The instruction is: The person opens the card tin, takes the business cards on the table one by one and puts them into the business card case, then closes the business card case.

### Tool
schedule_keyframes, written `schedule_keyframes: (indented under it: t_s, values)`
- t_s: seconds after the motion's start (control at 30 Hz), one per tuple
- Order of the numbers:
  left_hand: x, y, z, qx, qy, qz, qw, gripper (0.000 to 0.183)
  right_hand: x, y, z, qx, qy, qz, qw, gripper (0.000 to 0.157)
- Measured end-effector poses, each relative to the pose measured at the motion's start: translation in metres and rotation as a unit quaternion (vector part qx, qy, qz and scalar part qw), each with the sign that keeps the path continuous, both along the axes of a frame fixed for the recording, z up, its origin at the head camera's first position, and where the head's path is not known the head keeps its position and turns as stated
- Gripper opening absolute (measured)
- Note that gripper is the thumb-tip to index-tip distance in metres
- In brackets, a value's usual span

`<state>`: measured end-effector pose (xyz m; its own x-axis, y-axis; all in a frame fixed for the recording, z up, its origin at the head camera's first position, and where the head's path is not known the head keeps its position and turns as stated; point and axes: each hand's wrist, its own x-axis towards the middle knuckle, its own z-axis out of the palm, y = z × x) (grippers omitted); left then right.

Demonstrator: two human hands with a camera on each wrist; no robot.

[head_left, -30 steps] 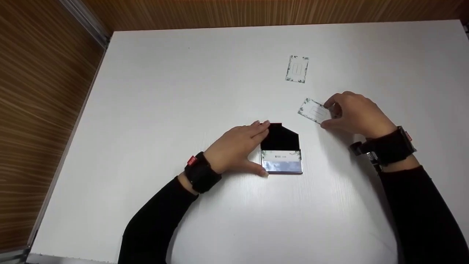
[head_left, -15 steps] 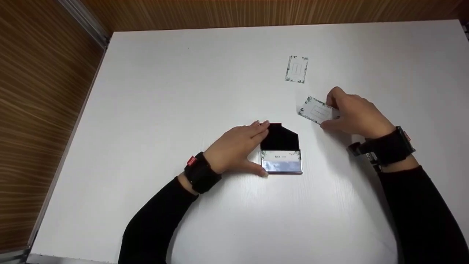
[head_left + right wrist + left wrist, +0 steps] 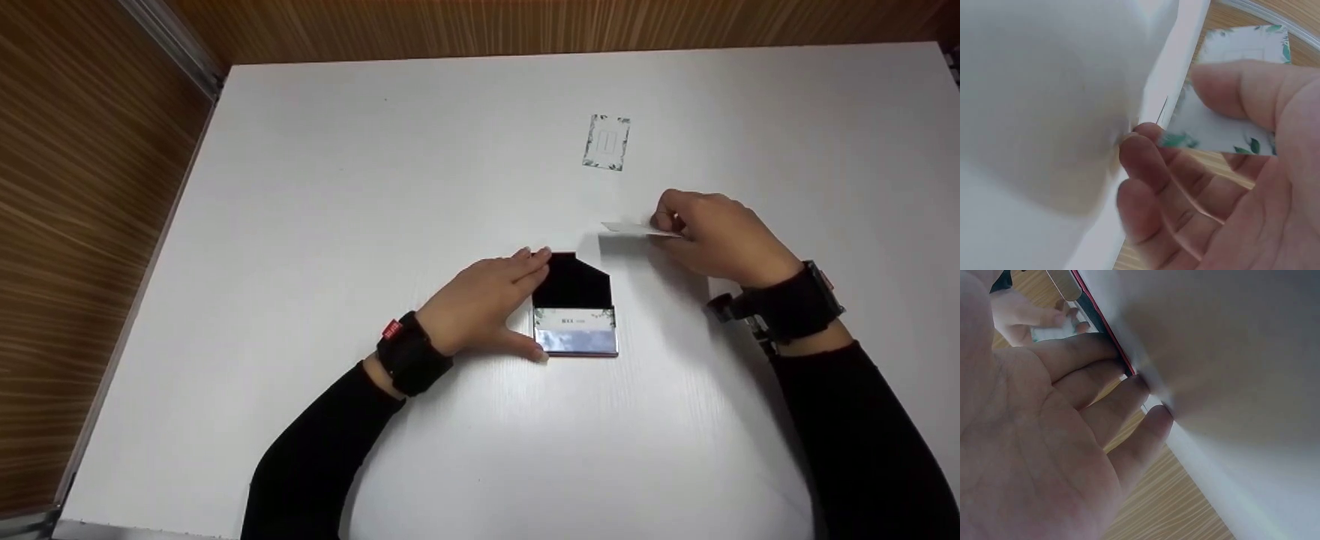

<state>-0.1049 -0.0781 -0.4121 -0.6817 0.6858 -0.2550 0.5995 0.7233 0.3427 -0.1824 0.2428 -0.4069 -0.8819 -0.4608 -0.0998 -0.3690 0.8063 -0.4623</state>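
In the head view a card case (image 3: 576,341) lies with its lid folded back, showing a black lining and a mirror-like front. One leaf-bordered card (image 3: 576,319) sticks out of its pocket. My left hand (image 3: 487,304) rests along the case's left side, fingers extended at the far corner and thumb at the near one. To the right, my right hand (image 3: 724,236) pinches another leaf-bordered card (image 3: 1241,50) between thumb and fingers. That card is lifted off the table, its shadow below it, and looks nearly edge-on in the head view.
A third card (image 3: 606,142) with a leafy border lies flat farther back on the white table (image 3: 375,187). Wood-grain panels (image 3: 97,225) stand along the left and back sides of the table.
My right hand has picked the card up off the table and tilted it until it shows nearly edge-on. The left hand and the case have stayed put.
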Motion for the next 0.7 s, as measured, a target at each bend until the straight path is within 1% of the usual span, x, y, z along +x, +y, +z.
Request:
schedule_keyframes:
  t_s: [0.07,0.23,0.33,0.57,0.7]
  values:
    - [0.0000,-0.0003,0.0001,-0.001,0.000,0.001,1.0000,0.112,0.0004,-0.0016,0.0007,-0.005,0.011,0.005,1.000,0.011]
    - [-0.0004,0.0000,0.0000,-0.005,0.007,0.001,1.0000,0.113,0.0016,-0.0046,0.0010,-0.027,0.055,0.029,0.998,0.020]
    - [-0.0008,0.0008,-0.0003,-0.009,0.010,-0.001,0.9999,0.113,0.0026,-0.0063,0.0014,-0.042,0.071,0.035,0.996,0.026]
    - [-0.0020,0.0009,-0.0007,-0.003,0.010,-0.001,0.9999,0.115,0.0034,-0.0088,0.0022,-0.051,0.077,0.033,0.995,0.034]
    - [-0.0018,0.0008,-0.0010,0.000,0.012,-0.003,0.9999,0.114,0.0042,-0.0097,0.0015,-0.051,0.070,0.027,0.996,0.039]
